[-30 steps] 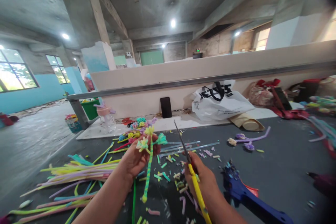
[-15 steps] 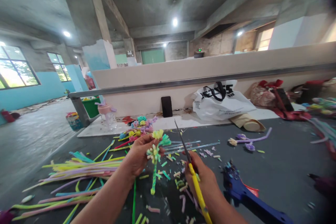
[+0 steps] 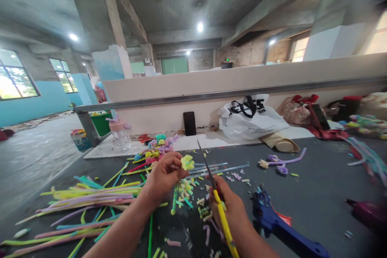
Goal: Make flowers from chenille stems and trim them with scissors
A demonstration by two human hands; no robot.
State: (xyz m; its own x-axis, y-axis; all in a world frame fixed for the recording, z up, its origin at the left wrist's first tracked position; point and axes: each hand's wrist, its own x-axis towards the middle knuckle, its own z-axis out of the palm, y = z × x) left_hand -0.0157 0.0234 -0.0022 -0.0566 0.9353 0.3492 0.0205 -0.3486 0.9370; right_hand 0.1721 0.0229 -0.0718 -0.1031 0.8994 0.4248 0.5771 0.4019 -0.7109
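Bench (image 3: pixel 317 185): dark, spread across the lower half of the frame; loose offcuts (image 3: pixel 206 231) lie at lower centre, where they could cling to fuzzy petals if the flower were set down among them.
Left hand: at centre, its fingers (image 3: pixel 173 160) pinched on the flower (image 3: pixel 187 163); too hard a squeeze could flatten the fluffy blooms.
Flower: pale yellow bloom above the fingertips, green striped stem below; the join is hidden, so a loose wrap there might slip unnoticed.
Right hand (image 3: pixel 228 199): just right of centre, wrapped around the scissors (image 3: pixel 223 217), which point up and left; a careless swing could nick the left fingers or snip a petal, as the tip is near them.
Stems (image 3: pixel 90 198): heaped at lower left near the left forearm; a sleeve-level brush might scatter them.
Blue tool (image 3: pixel 281 225): lower right, near the right forearm; an outward elbow could knock it.
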